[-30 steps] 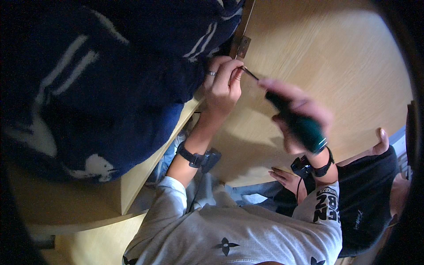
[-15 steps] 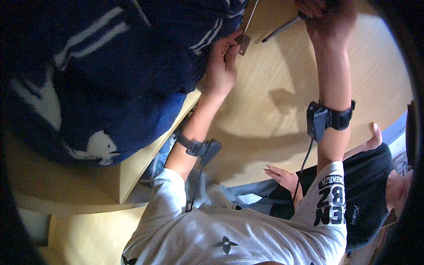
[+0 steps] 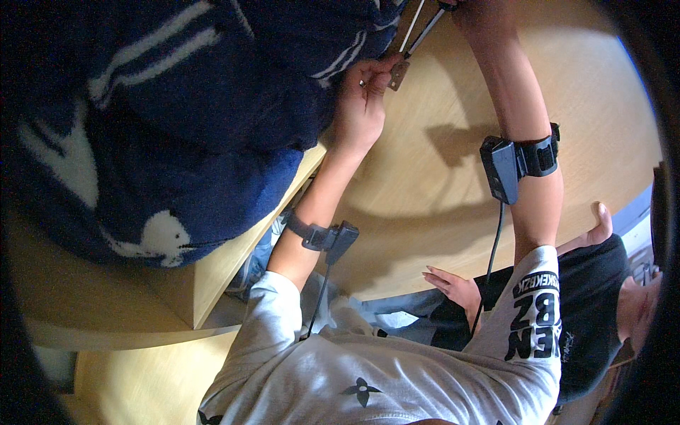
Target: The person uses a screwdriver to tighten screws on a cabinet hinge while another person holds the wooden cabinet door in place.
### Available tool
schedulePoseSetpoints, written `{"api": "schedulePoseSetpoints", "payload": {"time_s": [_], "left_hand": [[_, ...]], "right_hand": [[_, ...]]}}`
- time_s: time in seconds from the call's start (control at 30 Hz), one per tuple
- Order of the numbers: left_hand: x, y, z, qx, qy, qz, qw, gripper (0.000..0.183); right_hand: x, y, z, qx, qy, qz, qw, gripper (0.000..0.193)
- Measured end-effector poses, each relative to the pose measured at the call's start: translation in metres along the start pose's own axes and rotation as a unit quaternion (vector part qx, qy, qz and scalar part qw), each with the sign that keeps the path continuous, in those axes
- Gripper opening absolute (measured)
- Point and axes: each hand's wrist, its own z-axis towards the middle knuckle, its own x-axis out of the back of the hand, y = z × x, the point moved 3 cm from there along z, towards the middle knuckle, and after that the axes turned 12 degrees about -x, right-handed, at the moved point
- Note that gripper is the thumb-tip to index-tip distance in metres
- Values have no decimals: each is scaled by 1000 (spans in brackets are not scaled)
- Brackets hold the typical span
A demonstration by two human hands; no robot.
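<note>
My left hand (image 3: 363,106) is closed, thumb and fingers pinching a small brown metal plate with holes (image 3: 399,75) near the top of the view. A thin pale rod (image 3: 413,25) runs upward from beside the plate; what it belongs to is cut off. At the top edge, my right hand (image 3: 485,13) is mostly out of the picture. It holds a screwdriver (image 3: 427,32) with a dark handle, its shaft slanting down to the left. The screwdriver's tip is at the plate's upper end; I cannot tell whether it touches a screw.
Pale wooden board (image 3: 439,191) curves under my arms. A dark blue blanket with white figures (image 3: 212,134) lies at the left over a wooden edge. Another person in black (image 3: 591,312) is at the lower right, hands near the board. Cabled straps circle both my forearms.
My right hand has moved left and up, bringing the screwdriver's tip over to the metal plate. My left hand has shifted slightly right, still pinching the plate.
</note>
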Motion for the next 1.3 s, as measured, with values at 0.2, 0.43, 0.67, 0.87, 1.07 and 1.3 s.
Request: {"api": "schedulePoseSetpoints", "payload": {"time_s": [0.2,0.43,0.67,0.87,1.07,1.3], "left_hand": [[1,-1,1,-7,-2,0,1000,10],[-7,-3,-2,-7,-11,-10,1000,8],[-29,4,4,57,-48,-31,997,10],[-13,-5,1,47,-11,-71,996,11],[9,6,2,44,-17,24,999,11],[15,6,4,72,-9,-26,997,10]], "right_hand": [[3,3,8,-19,-3,-13,1000,29],[10,-7,-7,-34,-1,-24,999,27],[69,10,-95,-129,0,4,992,29],[173,133,-417,-507,54,227,830,32],[191,148,-445,-549,43,254,795,37],[186,151,-440,-552,19,255,794,45]]}}
